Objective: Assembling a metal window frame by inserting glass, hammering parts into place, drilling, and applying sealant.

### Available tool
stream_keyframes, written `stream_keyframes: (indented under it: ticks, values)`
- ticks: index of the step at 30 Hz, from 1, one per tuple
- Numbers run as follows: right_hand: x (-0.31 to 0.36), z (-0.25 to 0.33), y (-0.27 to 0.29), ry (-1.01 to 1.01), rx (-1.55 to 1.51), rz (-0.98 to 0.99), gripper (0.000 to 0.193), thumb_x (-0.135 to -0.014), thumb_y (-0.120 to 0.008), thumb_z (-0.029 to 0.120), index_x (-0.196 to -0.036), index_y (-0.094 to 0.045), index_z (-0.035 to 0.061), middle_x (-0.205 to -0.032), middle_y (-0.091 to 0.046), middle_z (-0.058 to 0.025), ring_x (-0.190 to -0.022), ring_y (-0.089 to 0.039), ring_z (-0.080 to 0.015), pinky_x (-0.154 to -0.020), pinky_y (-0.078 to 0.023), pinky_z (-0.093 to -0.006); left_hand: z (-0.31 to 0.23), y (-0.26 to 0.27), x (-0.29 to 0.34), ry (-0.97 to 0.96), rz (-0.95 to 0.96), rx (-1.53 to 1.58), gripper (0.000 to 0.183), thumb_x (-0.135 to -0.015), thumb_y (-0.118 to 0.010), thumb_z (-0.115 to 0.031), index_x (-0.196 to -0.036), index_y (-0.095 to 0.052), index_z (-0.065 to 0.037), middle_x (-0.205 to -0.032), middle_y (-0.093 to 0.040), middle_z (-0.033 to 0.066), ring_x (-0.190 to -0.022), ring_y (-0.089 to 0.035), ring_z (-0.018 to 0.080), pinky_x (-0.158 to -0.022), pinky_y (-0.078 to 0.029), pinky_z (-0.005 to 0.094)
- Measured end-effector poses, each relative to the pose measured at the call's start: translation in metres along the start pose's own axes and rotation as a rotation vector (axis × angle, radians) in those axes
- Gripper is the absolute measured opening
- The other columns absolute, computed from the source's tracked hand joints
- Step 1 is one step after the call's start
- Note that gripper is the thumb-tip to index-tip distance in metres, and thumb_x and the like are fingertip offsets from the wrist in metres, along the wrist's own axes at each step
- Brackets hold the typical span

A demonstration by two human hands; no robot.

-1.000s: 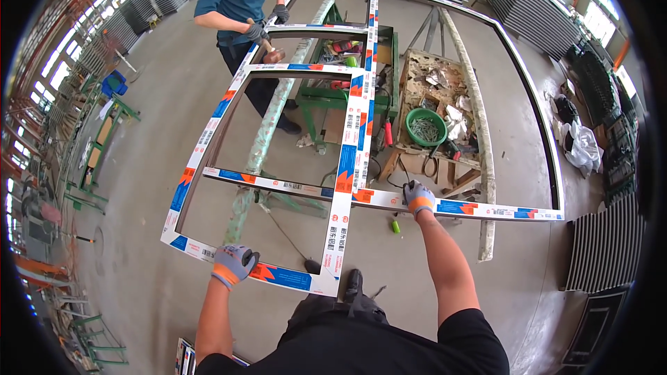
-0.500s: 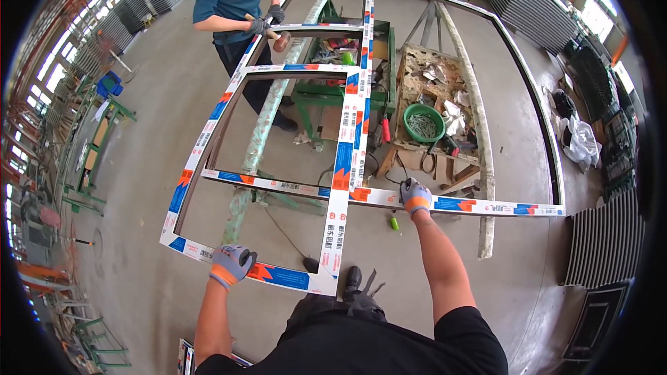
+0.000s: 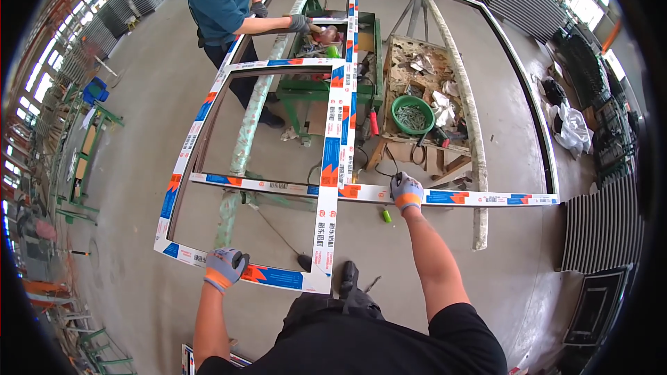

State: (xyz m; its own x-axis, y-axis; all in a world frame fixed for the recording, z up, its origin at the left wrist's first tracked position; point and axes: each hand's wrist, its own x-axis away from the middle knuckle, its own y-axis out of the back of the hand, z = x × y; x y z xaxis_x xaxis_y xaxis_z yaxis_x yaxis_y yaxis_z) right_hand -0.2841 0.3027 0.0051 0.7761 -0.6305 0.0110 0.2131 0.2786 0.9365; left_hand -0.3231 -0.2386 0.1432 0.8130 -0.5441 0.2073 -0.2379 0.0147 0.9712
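Note:
My left hand, in a grey and orange glove, is closed round the near bar of a smaller window frame. That frame is wrapped in white, blue and orange film and lies overlapping a larger window frame. Farther right, my right hand, gloved likewise, grips the larger frame's near bar. Across the frames a co-worker in a blue shirt and dark gloves holds a mallet over the far crossbar.
A pale support beam and a green-wrapped beam run beneath the frames. Between them stand a green tool cart and a wooden stand bearing a green bowl of screws. Stacked panels line the right side.
The co-worker's mallet has moved right, across to the far crossbar near the middle upright. The whole scene sits slightly further left in view; both my hands keep their grip.

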Motion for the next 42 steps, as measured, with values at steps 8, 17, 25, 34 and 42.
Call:
stream_keyframes:
  ticks: [8,17,25,34,42]
  values:
    - [0.001,0.003,0.002,-0.022,-0.003,-0.016,0.025,-0.088,-0.06,0.035,-0.088,-0.069,0.0118,-0.085,-0.071,-0.0161,-0.085,-0.068,-0.0345,-0.078,-0.052,-0.0441,0.004,0.0,-0.004,0.0,-0.001,-0.004,0.028,-0.085,-0.062,-0.036,-0.072,-0.065,-0.011,-0.075,-0.066,0.0097,-0.075,-0.064,0.0319,-0.066,-0.048,0.0446]
    - [-0.002,0.0,-0.001,-0.006,-0.001,-0.026,0.026,-0.089,-0.059,0.036,-0.089,-0.069,0.0119,-0.086,-0.071,-0.0155,-0.085,-0.068,-0.035,-0.077,-0.052,-0.0441,0.003,0.001,-0.006,-0.016,-0.038,-0.005,0.029,-0.086,-0.062,-0.036,-0.071,-0.065,-0.011,-0.073,-0.065,0.0106,-0.074,-0.064,0.0325,-0.065,-0.048,0.0446]
    - [0.0,0.002,0.0,0.008,0.023,-0.034,0.025,-0.089,-0.059,0.035,-0.09,-0.069,0.0126,-0.086,-0.071,-0.015,-0.085,-0.068,-0.0346,-0.077,-0.052,-0.0439,-0.001,0.007,-0.011,0.008,-0.009,0.02,0.027,-0.085,-0.063,-0.034,-0.071,-0.065,-0.01,-0.075,-0.066,0.011,-0.074,-0.064,0.0323,-0.066,-0.049,0.044]
    - [-0.002,0.007,0.005,-0.02,0.038,-0.01,0.025,-0.089,-0.059,0.036,-0.091,-0.068,0.0124,-0.087,-0.071,-0.0153,-0.085,-0.068,-0.0347,-0.078,-0.052,-0.0442,0.001,0.009,-0.026,-0.023,-0.049,0.03,0.029,-0.086,-0.061,-0.032,-0.069,-0.066,-0.009,-0.072,-0.066,0.0129,-0.07,-0.063,0.0346,-0.063,-0.048,0.045]
    - [-0.006,0.006,0.0,-0.014,0.025,-0.04,0.026,-0.089,-0.059,0.036,-0.089,-0.068,0.0113,-0.085,-0.071,-0.0158,-0.083,-0.067,-0.0359,-0.077,-0.051,-0.0453,0.007,0.007,-0.047,-0.065,-0.087,0.051,0.03,-0.086,-0.06,-0.035,-0.071,-0.066,-0.01,-0.075,-0.066,0.0122,-0.073,-0.063,0.0341,-0.066,-0.049,0.045]
